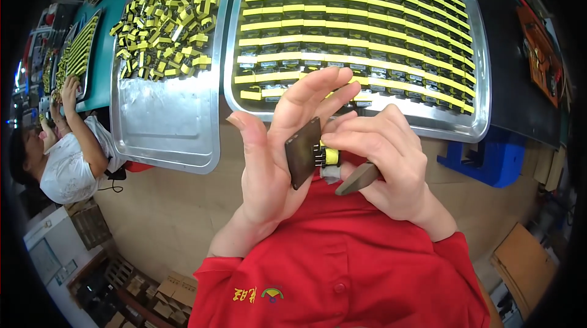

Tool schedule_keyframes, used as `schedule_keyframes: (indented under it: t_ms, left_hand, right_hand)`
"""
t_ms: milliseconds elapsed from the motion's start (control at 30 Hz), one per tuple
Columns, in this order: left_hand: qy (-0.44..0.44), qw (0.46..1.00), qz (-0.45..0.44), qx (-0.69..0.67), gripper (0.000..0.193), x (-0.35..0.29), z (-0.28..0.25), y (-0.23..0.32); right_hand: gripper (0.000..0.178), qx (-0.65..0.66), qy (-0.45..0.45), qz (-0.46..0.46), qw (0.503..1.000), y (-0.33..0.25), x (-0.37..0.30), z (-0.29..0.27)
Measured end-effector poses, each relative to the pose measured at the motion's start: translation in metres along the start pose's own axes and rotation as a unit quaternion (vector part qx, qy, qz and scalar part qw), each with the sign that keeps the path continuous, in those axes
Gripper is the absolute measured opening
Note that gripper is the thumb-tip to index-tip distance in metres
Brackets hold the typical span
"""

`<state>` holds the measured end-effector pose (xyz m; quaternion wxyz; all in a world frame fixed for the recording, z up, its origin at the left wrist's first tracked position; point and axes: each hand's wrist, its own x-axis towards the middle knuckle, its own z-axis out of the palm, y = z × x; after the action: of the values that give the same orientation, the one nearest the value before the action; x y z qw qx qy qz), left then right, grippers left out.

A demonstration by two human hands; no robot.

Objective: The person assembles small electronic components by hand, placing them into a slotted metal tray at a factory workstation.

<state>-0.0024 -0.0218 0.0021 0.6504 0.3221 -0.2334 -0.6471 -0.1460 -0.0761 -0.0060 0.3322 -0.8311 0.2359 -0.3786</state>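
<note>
Just beyond the raised fingers a dark-topped desk carries two metal trays side by side. The tray right behind the fingers is packed with neat rows of yellow-taped parts; the tray off to their left holds a loose heap of the same parts, its near half bare metal.

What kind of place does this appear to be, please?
Probably an electronics assembly workshop: metal trays hold yellow-taped components in rows and heaps, a co-worker sorts nearby, and the left hand holds a small dark plate.
</note>
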Motion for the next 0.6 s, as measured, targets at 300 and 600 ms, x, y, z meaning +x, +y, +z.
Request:
schedule_keyframes:
  t_ms: [300,600]
  left_hand:
    - [0.013,0.988,0.036,0.148,0.094,-0.004,0.004,-0.002]
    - [0.013,0.995,0.032,0.093,0.097,-0.006,0.0,-0.008]
  right_hand:
    - [0.028,-0.037,-0.019,-0.052,0.998,0.002,0.003,0.001]
    - [0.024,0.019,-0.048,-0.054,0.997,0.01,0.01,-0.001]
